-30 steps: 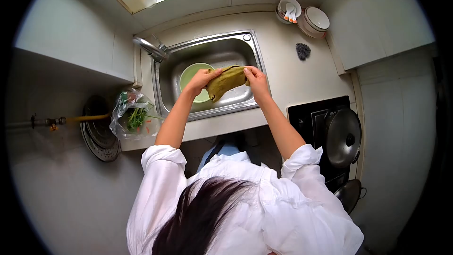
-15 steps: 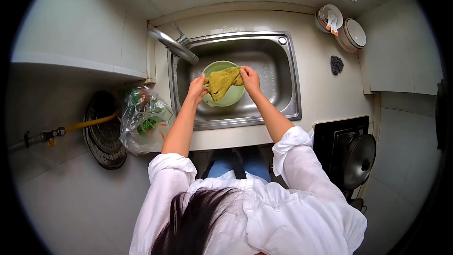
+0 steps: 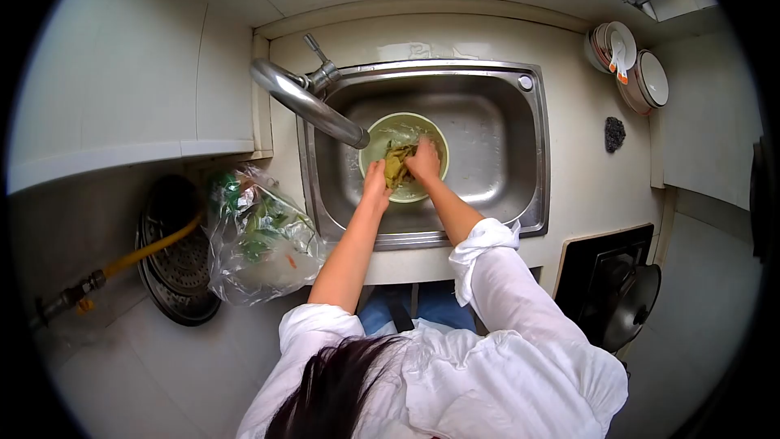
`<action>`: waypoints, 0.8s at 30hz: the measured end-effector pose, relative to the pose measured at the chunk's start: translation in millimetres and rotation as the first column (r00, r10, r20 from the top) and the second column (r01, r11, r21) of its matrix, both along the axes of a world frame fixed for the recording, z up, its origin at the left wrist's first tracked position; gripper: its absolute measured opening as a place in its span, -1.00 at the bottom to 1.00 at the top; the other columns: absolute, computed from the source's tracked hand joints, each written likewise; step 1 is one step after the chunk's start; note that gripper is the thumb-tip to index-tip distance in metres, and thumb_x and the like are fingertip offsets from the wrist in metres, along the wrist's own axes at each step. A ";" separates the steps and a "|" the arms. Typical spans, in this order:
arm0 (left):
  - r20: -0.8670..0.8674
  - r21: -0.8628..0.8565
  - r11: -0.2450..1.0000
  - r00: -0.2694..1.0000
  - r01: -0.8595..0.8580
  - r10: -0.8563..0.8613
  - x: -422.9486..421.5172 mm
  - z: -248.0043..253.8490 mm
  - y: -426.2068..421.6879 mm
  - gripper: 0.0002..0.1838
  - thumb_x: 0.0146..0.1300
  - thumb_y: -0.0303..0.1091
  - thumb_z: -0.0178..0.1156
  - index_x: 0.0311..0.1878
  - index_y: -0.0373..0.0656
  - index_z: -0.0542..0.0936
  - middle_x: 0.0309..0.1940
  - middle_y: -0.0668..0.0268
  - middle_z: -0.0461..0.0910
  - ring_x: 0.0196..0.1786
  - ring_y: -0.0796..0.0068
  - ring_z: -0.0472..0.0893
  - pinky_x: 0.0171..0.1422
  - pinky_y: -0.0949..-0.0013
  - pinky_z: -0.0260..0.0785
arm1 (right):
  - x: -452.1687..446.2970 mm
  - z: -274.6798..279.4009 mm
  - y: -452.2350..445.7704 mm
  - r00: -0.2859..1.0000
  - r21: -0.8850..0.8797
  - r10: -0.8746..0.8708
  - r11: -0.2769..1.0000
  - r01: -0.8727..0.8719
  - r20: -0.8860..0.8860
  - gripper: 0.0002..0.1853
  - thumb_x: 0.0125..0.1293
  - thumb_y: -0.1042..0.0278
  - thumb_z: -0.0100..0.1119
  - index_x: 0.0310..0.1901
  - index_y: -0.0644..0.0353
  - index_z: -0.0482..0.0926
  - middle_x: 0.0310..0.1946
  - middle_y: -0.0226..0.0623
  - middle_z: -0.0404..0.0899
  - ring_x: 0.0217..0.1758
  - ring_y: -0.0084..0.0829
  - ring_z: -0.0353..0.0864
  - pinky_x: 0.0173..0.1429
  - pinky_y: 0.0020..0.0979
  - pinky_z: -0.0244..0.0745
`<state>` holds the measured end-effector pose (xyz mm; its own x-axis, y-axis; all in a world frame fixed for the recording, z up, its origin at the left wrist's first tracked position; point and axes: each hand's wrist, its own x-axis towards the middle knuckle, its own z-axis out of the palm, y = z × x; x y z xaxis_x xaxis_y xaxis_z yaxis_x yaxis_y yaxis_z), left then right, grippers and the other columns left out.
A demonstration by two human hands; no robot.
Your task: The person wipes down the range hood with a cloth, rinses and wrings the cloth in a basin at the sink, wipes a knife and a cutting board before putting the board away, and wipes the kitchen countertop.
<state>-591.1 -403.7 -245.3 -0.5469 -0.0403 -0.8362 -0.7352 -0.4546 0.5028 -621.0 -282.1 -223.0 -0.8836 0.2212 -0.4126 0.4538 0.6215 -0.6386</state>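
Both hands are down in a pale green bowl (image 3: 444, 146) that stands in the left part of the steel sink (image 3: 508, 138). Between them is a crumpled yellow-green cloth (image 3: 397, 167), lying in what looks like water. My left hand (image 3: 375, 182) grips the cloth's left side at the bowl's lower left rim. From the right, my right hand (image 3: 423, 160) is closed on the cloth, its fingertips partly hidden. The curved faucet (image 3: 313, 110) reaches over the bowl's left edge.
A clear plastic bag (image 3: 264, 244) with greens lies left of the sink. Stacked bowls (image 3: 652, 77), spoons (image 3: 619, 61) and a dark scrubber (image 3: 614, 135) are on the right counter. Lower right, a lidded pan (image 3: 632, 307) sits on the black stove (image 3: 597, 264).
Both hands have lowered the cloth into the bowl, and it has gone from stretched out to bunched up. The camera view has shifted, with the sink now appearing larger.
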 end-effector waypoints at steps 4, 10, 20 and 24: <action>0.116 0.042 0.998 0.992 0.043 -0.047 -5.8 -15.9 0.2 -0.55 0.36 0.05 -0.08 0.16 -0.01 0.31 0.10 0.28 0.40 0.21 0.30 0.35 0.23 -0.15 0.16 | 2.5 -115.7 -18.1 0.986 -0.578 -0.002 0.810 0.098 0.164 -0.65 0.09 0.20 0.22 -0.17 0.29 0.55 -0.29 -0.07 0.58 -0.21 -0.16 0.59 -0.08 -0.20 0.46; -0.074 0.531 0.847 0.996 -0.006 0.054 -19.5 9.0 -15.1 -0.56 0.31 0.08 0.00 -0.05 -0.14 0.47 -0.20 0.23 0.54 -0.24 0.31 0.58 -0.10 0.22 0.49 | 27.2 63.6 -32.5 0.986 -0.619 0.135 0.767 -0.169 -0.101 -0.72 0.23 0.34 0.11 -0.05 0.24 0.48 -0.20 -0.08 0.58 -0.16 -0.16 0.57 -0.05 -0.29 0.44; 0.032 0.144 0.971 0.982 -0.189 0.187 -14.9 41.8 13.6 -0.68 0.31 -0.13 0.08 0.00 -0.13 0.45 -0.14 0.31 0.53 -0.11 0.35 0.56 -0.07 0.17 0.47 | -11.3 -33.0 1.3 0.910 0.067 0.152 0.988 -0.137 -0.386 -0.75 0.22 0.13 0.08 -0.44 0.13 0.50 -0.54 -0.09 0.52 -0.43 0.03 0.53 -0.35 -0.04 0.39; -0.060 0.056 0.998 0.998 0.013 -0.009 -11.0 51.9 -11.7 -0.43 0.30 -0.12 0.08 0.33 0.02 0.19 0.30 0.23 0.18 0.27 0.13 0.30 0.29 -0.13 0.14 | -6.9 -43.0 9.0 0.948 0.125 0.098 0.990 -0.062 -0.304 -0.65 0.16 0.25 0.15 0.02 0.00 0.47 -0.10 -0.05 0.41 -0.04 0.04 0.47 -0.10 -0.07 0.43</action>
